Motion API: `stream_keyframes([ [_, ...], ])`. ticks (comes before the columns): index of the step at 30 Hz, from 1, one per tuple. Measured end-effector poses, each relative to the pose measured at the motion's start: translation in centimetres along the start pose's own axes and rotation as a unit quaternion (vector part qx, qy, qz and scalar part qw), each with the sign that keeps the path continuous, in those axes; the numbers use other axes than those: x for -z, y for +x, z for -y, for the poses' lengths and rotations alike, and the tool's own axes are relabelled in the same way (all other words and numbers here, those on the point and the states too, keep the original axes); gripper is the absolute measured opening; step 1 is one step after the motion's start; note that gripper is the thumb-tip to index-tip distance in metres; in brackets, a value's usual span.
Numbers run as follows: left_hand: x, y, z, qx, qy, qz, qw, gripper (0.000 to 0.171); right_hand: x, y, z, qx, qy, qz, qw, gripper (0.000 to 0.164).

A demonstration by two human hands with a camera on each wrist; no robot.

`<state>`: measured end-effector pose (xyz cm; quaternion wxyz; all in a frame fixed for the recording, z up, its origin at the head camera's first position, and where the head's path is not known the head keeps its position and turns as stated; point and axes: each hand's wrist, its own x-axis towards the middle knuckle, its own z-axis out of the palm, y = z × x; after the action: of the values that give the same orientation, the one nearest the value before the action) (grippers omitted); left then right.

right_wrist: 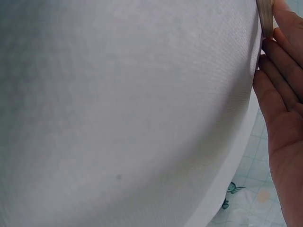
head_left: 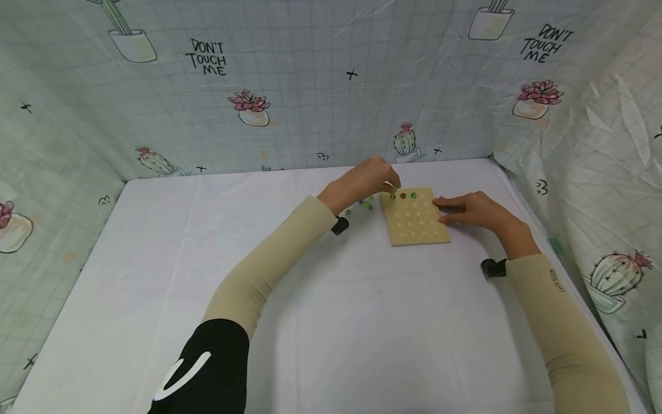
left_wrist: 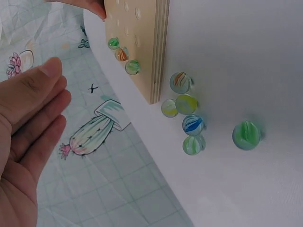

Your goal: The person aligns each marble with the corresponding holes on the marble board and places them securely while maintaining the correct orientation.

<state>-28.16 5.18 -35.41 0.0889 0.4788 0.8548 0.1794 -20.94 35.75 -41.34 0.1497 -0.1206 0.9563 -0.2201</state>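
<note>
A square wooden board (head_left: 416,221) with rows of shallow round hollows lies on the white table. Three glass marbles (left_wrist: 121,54), green, orange-brown and green, sit in hollows along its far row. My left hand (head_left: 366,181) is over the board's far left corner; in the left wrist view its fingers are loosely bent together and no marble shows between them. My right hand (head_left: 478,211) touches the board's right edge with nearly straight fingers. In the right wrist view its fingertips lie against the board's edge (right_wrist: 266,19).
Several loose marbles, among them a blue one (left_wrist: 192,125) and a larger-looking green one (left_wrist: 246,135), lie left of the board, close under my left wrist. A printed cloth curtain (head_left: 310,86) hangs behind the table (head_left: 362,322) and along both sides.
</note>
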Motion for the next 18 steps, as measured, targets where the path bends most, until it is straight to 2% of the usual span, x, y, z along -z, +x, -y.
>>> stream_keyframes([
  [5,-0.4,1.4,0.2,-0.025,-0.014,0.019,0.9994,0.025,0.1,-0.1,0.0,0.005,-0.005,0.004,1.0,0.061],
  [11,-0.9,2.8,0.4,-0.052,-0.016,0.024,0.9983,0.025,0.1,-0.1,0.0,0.015,-0.006,-0.002,1.0,0.06],
  [18,-1.9,3.6,0.7,-0.081,-0.026,0.049,0.9952,0.026,0.0,0.0,-0.1,0.017,0.001,-0.008,1.0,0.059],
])
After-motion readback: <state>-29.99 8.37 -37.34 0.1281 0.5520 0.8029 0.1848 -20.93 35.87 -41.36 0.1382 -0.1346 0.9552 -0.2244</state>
